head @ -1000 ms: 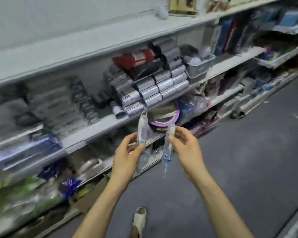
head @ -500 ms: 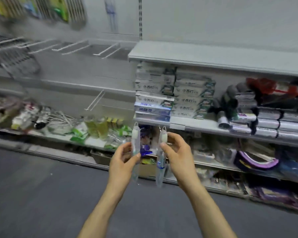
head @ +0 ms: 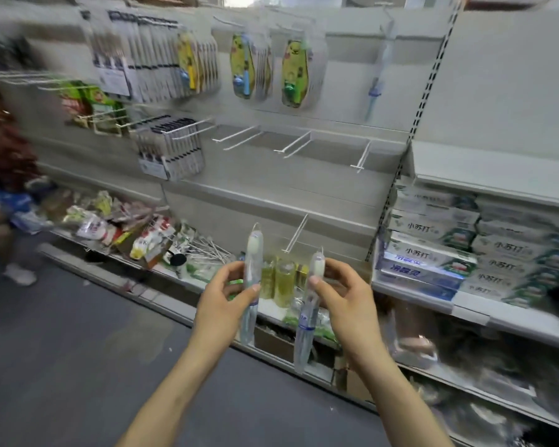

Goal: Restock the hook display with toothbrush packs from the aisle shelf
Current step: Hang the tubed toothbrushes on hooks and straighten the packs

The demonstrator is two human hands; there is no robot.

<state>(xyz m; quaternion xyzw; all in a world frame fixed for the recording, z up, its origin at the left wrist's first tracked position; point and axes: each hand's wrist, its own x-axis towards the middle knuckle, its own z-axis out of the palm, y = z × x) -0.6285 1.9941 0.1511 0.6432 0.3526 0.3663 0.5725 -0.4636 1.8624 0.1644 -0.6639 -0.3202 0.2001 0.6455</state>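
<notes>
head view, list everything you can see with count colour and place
left toothbrush pack: one, clear with white brush head, held upright, centre
right toothbrush pack: one, clear with white head and blue band, held upright beside it
hanging toothbrush pack: one, clear and blue, upper right hook
yellow carded packs: three bunches, yellow, top hooks
dark carded packs: many, black and white, top left hooks and a lower row
bare hooks: at least five, white, middle and lower panel
toothpaste boxes: many, white with blue and green, right shelf
bottles: a few, yellow-green, lower shelf
loose packets: many, mixed colours, lower left shelf
floor: grey, below
left hand: one, pinches its pack
right hand: one, pinches its pack
</notes>
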